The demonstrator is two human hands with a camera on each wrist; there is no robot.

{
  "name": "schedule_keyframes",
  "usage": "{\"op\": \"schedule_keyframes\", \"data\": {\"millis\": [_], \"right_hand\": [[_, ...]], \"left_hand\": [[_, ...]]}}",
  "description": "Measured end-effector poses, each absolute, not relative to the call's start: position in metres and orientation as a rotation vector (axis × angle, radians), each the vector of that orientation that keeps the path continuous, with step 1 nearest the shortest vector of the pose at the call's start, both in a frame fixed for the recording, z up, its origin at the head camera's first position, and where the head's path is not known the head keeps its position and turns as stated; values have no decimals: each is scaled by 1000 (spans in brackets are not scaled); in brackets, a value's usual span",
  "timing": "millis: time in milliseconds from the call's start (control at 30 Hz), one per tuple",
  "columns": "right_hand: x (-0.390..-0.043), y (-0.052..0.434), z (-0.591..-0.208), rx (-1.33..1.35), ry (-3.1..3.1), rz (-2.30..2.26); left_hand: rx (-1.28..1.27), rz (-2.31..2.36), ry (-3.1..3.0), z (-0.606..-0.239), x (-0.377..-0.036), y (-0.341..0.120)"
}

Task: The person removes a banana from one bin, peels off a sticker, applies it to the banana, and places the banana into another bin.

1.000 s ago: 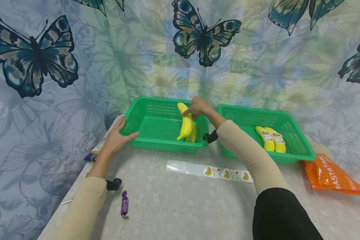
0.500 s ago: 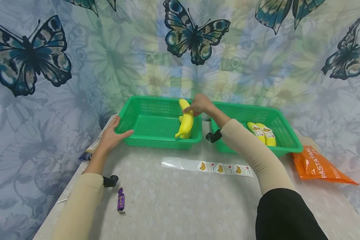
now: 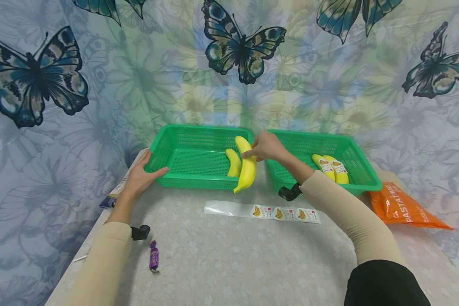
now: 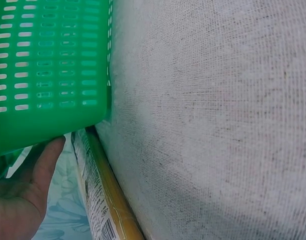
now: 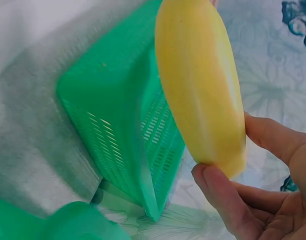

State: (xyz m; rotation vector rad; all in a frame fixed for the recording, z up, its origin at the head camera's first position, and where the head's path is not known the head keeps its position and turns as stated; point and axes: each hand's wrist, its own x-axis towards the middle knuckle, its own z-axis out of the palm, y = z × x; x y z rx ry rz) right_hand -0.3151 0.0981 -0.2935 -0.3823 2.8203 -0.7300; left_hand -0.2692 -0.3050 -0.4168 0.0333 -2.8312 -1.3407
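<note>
My right hand (image 3: 269, 146) pinches a yellow banana (image 3: 247, 168) between thumb and fingers, holding it over the right end of the left green basket (image 3: 204, 182). In the right wrist view the thumb and fingertips press against one end of this banana (image 5: 200, 85). Another banana (image 3: 233, 162) lies inside that basket at its right side. My left hand (image 3: 137, 176) rests with spread fingers at the basket's left end. The left wrist view shows its thumb (image 4: 49, 157) against the basket wall (image 4: 53, 120); its other fingers are mostly hidden.
Two labelled bananas (image 3: 330, 169) lie in the right green basket (image 3: 290, 138). In front lies a strip of banana stickers (image 3: 267, 211). An orange pasta bag (image 3: 405, 206) is at the right, a purple-wrapped candy (image 3: 154, 256) at the left front. A printed packet (image 3: 114, 193) lies by the left edge.
My right hand has drawn the banana rightward and toward the front, uncovering more of the banana in the basket. My left hand keeps its place at the basket. The head view has shifted slightly.
</note>
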Motion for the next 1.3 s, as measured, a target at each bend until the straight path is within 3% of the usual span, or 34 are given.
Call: {"op": "schedule_keyframes", "data": {"millis": [667, 1300], "right_hand": [[-207, 142, -333, -204, 2677, -885], [-159, 157, -412, -35, 2676, -967]], "left_hand": [[42, -1342, -2830, -418, -272, -304], [22, -1373, -2817, -418, -272, -303]]}}
